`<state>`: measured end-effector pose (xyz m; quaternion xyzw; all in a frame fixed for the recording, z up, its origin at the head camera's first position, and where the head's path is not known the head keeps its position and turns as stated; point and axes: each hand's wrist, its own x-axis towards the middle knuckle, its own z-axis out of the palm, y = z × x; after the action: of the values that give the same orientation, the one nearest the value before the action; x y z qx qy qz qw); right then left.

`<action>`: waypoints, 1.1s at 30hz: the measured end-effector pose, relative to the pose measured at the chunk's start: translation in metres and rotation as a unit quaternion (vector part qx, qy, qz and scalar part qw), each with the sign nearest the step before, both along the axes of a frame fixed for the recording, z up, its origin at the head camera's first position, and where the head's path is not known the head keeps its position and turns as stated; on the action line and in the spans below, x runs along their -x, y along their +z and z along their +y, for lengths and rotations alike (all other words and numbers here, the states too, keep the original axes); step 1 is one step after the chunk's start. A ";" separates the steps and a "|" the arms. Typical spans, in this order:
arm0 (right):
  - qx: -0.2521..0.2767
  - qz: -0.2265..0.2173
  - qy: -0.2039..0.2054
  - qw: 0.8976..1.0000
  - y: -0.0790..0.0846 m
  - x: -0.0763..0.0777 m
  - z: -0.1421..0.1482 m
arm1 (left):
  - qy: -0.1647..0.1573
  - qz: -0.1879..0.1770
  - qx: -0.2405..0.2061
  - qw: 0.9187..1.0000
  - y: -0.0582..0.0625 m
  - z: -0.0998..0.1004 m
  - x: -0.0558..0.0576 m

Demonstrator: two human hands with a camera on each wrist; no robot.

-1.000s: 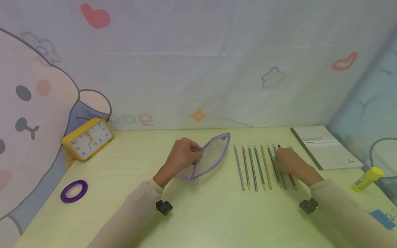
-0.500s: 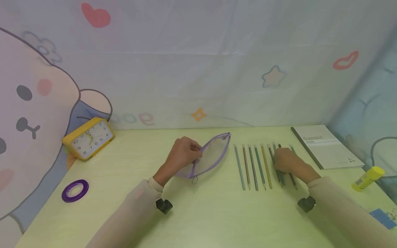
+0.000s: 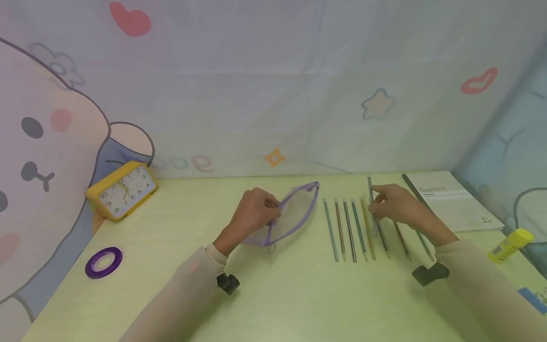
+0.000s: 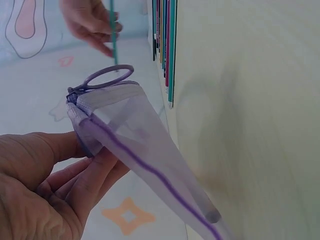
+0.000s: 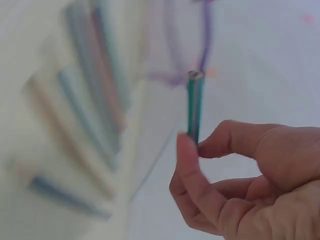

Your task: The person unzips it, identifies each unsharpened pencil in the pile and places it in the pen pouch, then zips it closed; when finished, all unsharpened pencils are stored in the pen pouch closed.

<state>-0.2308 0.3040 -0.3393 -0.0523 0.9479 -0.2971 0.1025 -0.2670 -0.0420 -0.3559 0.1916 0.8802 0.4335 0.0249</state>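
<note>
A translucent mesh zip pouch [image 3: 299, 213] with purple edging stands with its mouth gaping. My left hand [image 3: 255, 209] pinches its near left edge between thumb and fingers, and the ring pull [image 4: 110, 75] shows at the zip's end in the left wrist view. My right hand [image 3: 395, 204] pinches a green pencil [image 5: 195, 107] between thumb and index finger, raised over the table. Below and left of that hand lies a row of several pencils [image 3: 351, 228]. Two more pencils, a dark reddish one [image 3: 401, 240] and a green one [image 3: 424, 244], lie partly hidden under the right hand and wrist.
A notebook [image 3: 457, 202] lies at the back right, with a yellow glue stick [image 3: 510, 245] and a blue item [image 3: 532, 300] nearer the right edge. On the left are a yellow clock [image 3: 124, 190] and a purple tape roll [image 3: 104, 262]. A printed cloth hangs behind the table.
My right hand has picked a green pencil out of the row, lifting it and shifting slightly left and back. The left hand keeps its grip on the pouch, nearly still.
</note>
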 end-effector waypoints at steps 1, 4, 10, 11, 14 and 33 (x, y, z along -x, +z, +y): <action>0.023 0.005 0.001 1.000 0.005 -0.004 -0.006 | 0.000 0.002 -0.001 1.000 0.000 0.001 0.000; 0.086 0.005 0.008 0.996 0.015 -0.013 -0.029 | 0.002 0.004 -0.002 1.000 0.000 0.002 0.000; 0.207 -0.064 0.045 0.975 0.013 -0.022 -0.075 | -0.001 -0.002 -0.010 1.000 -0.001 0.007 0.000; 0.221 -0.076 0.051 0.971 0.010 -0.021 -0.081 | -0.001 -0.005 -0.010 1.000 -0.001 0.008 0.000; 0.253 -0.103 0.057 0.960 0.000 -0.012 -0.096 | 0.003 -0.009 -0.004 1.000 -0.001 0.011 -0.001; 0.197 -0.101 0.012 0.975 -0.019 0.038 -0.153 | 0.000 -0.003 -0.007 1.000 -0.001 0.010 -0.002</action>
<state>-0.2685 0.1510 -0.3582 -0.0526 0.8548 -0.4802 0.1894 -0.2648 -0.0315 -0.3567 0.1904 0.8772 0.4400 0.0262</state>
